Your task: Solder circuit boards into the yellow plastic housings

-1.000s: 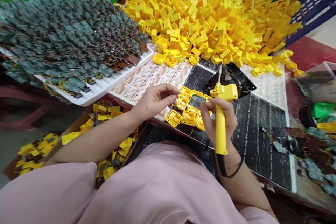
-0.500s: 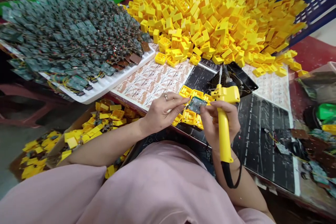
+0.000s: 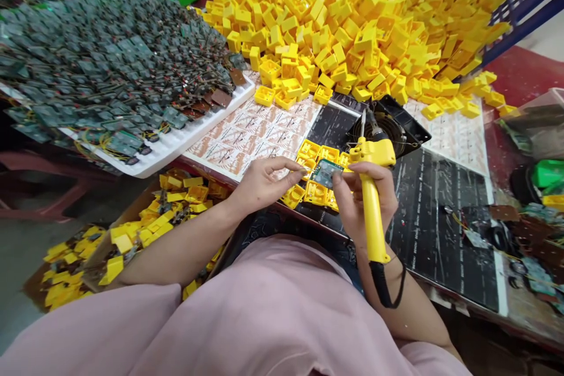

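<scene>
My right hand (image 3: 368,194) is closed around a yellow soldering gun (image 3: 372,217), whose metal tip points away from me. Between its thumb and fingers it also grips a small green circuit board (image 3: 326,173), tilted above several open yellow plastic cases (image 3: 316,192). Left of the board, my left hand (image 3: 273,182) is closed in a pinch, its fingertips just apart from the board's edge. What it pinches is too fine to make out. The cases stand close together on the dark mat, partly hidden by the board and my hands.
A big heap of yellow cases (image 3: 352,29) covers the back of the table. Circuit boards fill a white foam tray (image 3: 176,150) at left. A black fan (image 3: 396,123) stands behind the soldering gun. Boxes of yellow parts (image 3: 150,223) sit below left; loose boards and wires (image 3: 529,270) lie right.
My left fingertips have drawn back a little to the left from the circuit board. The board stays in my right hand with the soldering gun. The whole view has shifted slightly.
</scene>
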Motion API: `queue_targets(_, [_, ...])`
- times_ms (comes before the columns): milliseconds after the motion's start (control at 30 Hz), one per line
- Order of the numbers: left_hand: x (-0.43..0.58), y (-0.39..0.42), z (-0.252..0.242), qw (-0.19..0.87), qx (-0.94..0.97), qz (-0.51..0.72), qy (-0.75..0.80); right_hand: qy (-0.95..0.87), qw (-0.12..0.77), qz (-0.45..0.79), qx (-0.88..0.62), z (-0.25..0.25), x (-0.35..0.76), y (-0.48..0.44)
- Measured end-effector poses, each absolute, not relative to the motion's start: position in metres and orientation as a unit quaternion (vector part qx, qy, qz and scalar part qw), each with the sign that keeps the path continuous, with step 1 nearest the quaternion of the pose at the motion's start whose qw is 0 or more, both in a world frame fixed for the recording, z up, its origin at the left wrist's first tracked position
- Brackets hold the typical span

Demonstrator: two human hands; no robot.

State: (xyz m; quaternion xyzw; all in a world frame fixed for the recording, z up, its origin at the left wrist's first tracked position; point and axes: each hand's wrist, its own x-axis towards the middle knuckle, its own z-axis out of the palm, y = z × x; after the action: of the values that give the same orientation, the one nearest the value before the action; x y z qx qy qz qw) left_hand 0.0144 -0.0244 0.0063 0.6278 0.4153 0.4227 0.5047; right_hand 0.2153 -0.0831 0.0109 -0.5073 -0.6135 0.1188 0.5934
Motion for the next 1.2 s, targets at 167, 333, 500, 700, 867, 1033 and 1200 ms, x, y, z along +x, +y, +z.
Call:
queue_targets(167, [0.011,-0.024,0.014,0.504,0.608,0.438,0.43,-0.627,0.578,0.1,-0.512,0.007,0.214,-0.082])
queue_targets(333, [0.011,-0.023,0.013,0.497,0.598,0.466,0.422,-0.645,0.556,0.104,-0.514,0.004,0.215,-0.083])
queue_targets(500, [0.006,-0.024,0.005,0.264,0.734,0.514,0.356,-0.648,0.553,0.142,-0.505,0.007,0.219,-0.079])
queue_targets(700, [-0.001,-0.026,0.012,-0.002,0.823,0.515,0.241,-0.649,0.546,0.214,-0.484,0.007,0.222,-0.077])
queue_targets(867, [0.009,-0.033,0.015,0.329,0.735,0.526,0.273,-0.636,0.545,0.282,-0.468,-0.001,0.222,-0.08])
queue_targets(1033, [0.018,-0.038,0.007,0.562,0.583,0.51,0.292,-0.602,0.57,0.333,-0.449,-0.007,0.216,-0.08])
queue_targets(1200, [0.016,-0.035,0.001,0.544,0.589,0.547,0.24,-0.575,0.575,0.384,-0.436,-0.005,0.209,-0.079])
